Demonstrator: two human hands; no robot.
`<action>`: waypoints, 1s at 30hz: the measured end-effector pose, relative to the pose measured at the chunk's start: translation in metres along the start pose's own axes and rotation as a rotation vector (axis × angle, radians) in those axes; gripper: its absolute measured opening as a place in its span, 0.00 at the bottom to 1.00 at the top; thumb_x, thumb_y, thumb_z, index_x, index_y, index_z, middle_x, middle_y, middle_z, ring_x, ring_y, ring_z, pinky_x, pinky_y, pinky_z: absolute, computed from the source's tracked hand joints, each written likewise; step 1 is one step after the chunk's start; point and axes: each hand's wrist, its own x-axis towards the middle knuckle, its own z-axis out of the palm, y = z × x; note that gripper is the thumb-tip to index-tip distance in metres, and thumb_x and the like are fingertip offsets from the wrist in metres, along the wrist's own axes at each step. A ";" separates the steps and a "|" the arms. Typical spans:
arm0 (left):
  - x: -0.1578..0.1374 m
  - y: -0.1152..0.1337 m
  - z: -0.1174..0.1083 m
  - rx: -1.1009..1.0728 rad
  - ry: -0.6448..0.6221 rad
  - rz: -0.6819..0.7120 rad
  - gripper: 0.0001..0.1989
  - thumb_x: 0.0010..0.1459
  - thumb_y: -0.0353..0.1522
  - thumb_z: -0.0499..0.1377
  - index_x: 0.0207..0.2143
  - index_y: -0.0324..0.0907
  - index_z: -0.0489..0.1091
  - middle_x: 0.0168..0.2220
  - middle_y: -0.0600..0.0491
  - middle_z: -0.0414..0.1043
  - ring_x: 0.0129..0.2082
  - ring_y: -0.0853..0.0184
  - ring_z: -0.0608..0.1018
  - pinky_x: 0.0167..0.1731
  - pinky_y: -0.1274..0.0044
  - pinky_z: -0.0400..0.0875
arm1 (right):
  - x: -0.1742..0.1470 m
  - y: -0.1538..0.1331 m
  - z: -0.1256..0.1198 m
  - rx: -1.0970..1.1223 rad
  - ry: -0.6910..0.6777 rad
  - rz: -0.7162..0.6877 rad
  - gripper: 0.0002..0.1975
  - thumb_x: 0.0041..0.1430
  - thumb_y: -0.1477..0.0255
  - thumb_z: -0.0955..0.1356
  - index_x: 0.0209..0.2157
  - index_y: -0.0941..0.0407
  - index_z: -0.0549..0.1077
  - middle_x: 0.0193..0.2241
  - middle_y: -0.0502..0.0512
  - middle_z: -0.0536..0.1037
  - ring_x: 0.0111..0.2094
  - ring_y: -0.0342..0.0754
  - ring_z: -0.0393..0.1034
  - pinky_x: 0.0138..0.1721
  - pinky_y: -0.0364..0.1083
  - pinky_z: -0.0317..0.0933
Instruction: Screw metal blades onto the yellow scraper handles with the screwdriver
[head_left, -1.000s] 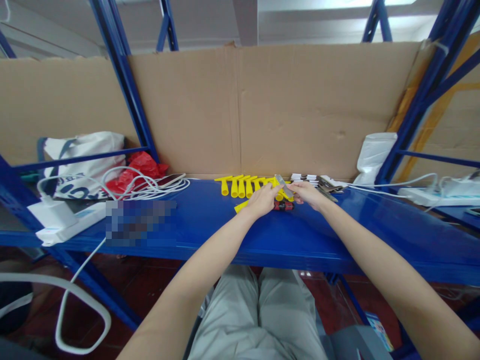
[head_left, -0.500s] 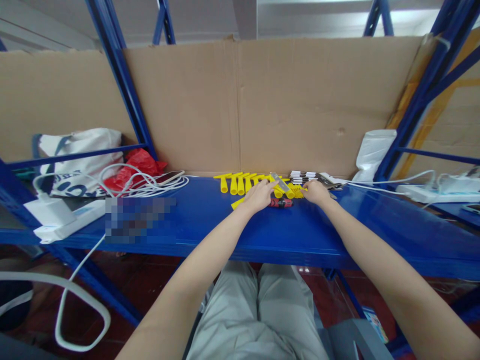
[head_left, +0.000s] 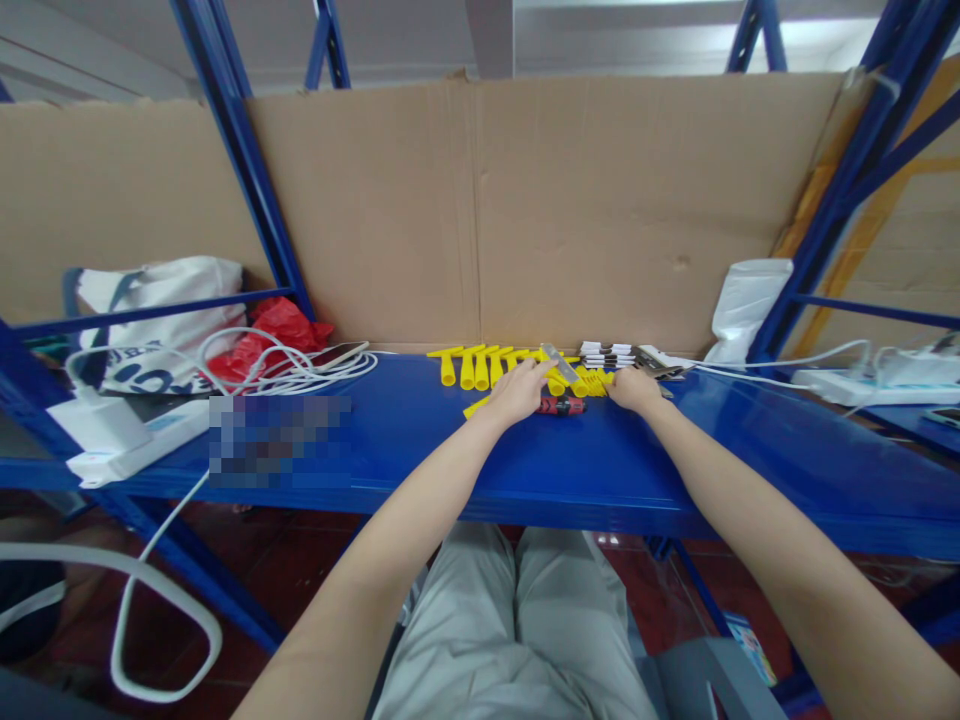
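Note:
My left hand point(head_left: 519, 392) is closed at the fingertips on a flat grey metal blade point(head_left: 561, 366), which slants over the yellow pieces. Under that wrist a yellow piece point(head_left: 473, 408) sticks out; whether the hand holds it is hidden. My right hand point(head_left: 634, 389) is closed, its fingertips at a cluster of small yellow parts point(head_left: 594, 381); what it grips is too small to make out. Several yellow T-shaped handles point(head_left: 466, 372) lie in a row behind my left hand. Between the hands, a red and black screwdriver point(head_left: 564, 406) lies on the blue shelf top point(head_left: 420, 450).
Behind my right hand are white-and-black packets point(head_left: 606, 354) and dark flat pieces point(head_left: 660, 362). A white pouch point(head_left: 746, 312) leans at the right post. Coiled white cables point(head_left: 322, 368), a red bag point(head_left: 279, 335) and a power strip point(head_left: 146, 445) lie left. Cardboard point(head_left: 600, 210) walls the back.
My right hand's fingers have shifted slightly at the small yellow parts. My left hand and the metal blade have stayed almost in place.

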 end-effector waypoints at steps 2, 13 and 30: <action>0.000 0.000 0.000 0.000 -0.001 0.002 0.23 0.64 0.30 0.46 0.61 0.47 0.57 0.52 0.45 0.65 0.48 0.60 0.72 0.45 0.69 0.68 | 0.002 0.001 0.001 0.002 -0.019 0.006 0.19 0.57 0.76 0.60 0.46 0.68 0.74 0.44 0.75 0.75 0.50 0.59 0.68 0.46 0.49 0.62; 0.000 -0.001 0.003 -0.012 -0.008 0.000 0.23 0.63 0.30 0.47 0.60 0.47 0.58 0.52 0.46 0.66 0.50 0.60 0.72 0.47 0.70 0.67 | 0.009 0.013 -0.001 0.219 0.013 0.124 0.18 0.52 0.76 0.63 0.42 0.68 0.75 0.43 0.74 0.76 0.47 0.60 0.70 0.44 0.47 0.62; 0.000 0.000 0.003 -0.019 -0.012 0.018 0.23 0.63 0.30 0.47 0.60 0.48 0.59 0.52 0.47 0.67 0.50 0.60 0.72 0.48 0.69 0.67 | -0.005 -0.003 -0.022 1.642 0.046 0.347 0.09 0.63 0.74 0.57 0.30 0.56 0.63 0.18 0.49 0.70 0.15 0.40 0.65 0.17 0.39 0.58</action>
